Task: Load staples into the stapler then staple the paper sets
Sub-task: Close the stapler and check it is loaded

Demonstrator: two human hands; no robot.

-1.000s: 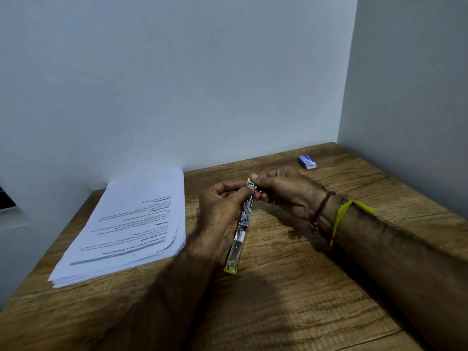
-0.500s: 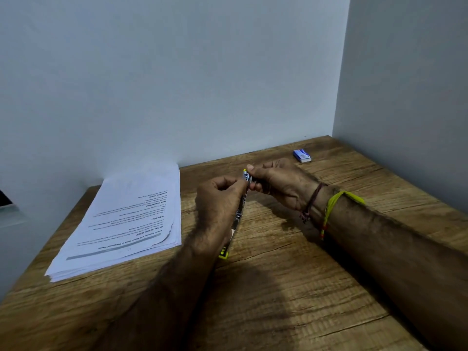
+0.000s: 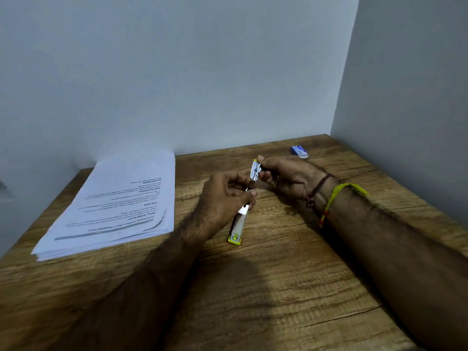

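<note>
So the stapler (image 3: 240, 219) sits pretty much dead center of the frame, opened out long and thin. Its yellow-tipped near end rests on the wooden table (image 3: 291, 287), and the rest angles up toward the top of the frame.

The left hand (image 3: 225, 196) comes in from the lower left and its fingers are curled around the middle of the stapler — thumb and fingertips pinching the metal rail. The right hand (image 3: 286, 173) reaches in from the right side and grips the far, upper end of the stapler, where a shiny metal bit with a yellow edge pokes up between the thumb and fingers. Can't tell whether there's a strip of staples in there or just the stapler's own metal part; it's too small and glary.

On that right wrist there's a dark cord bracelet (image 3: 319, 187) and a yellow thread band (image 3: 340, 196) just behind it.

The paper stack (image 3: 114, 203) lies left of center, flat on the table, printed text facing up and reading upside down from here — well apart from both hands. A little blue staple box (image 3: 299, 151) sits toward the upper right of the table, near the corner where the two grey walls (image 3: 177, 72) meet, just beyond the right hand but not touching it.
</note>
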